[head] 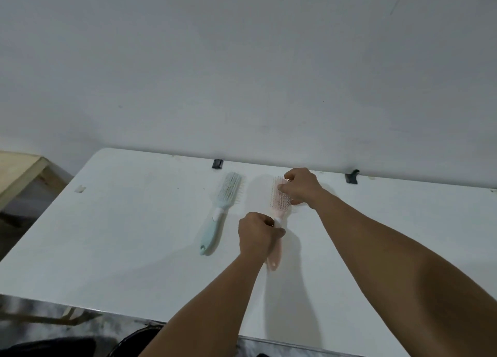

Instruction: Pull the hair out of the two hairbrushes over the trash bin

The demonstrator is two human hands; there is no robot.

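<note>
Two hairbrushes are at the back of the white table (121,235). The pale blue hairbrush (222,211) lies alone, bristles up, handle toward me. To its right is the pink hairbrush (279,203), bristles up. My left hand (256,235) is closed around its handle. My right hand (302,185) is at the brush head, with fingers pinched on the bristles; I cannot make out any hair there. A dark rim, possibly the trash bin (139,338), shows below the table's near edge, mostly hidden by my left arm.
A grey wall stands right behind the table. Two black clips (217,164) (352,177) sit on the far edge. A wooden piece of furniture (24,173) is at the left. A small white scrap (80,189) lies near the left edge.
</note>
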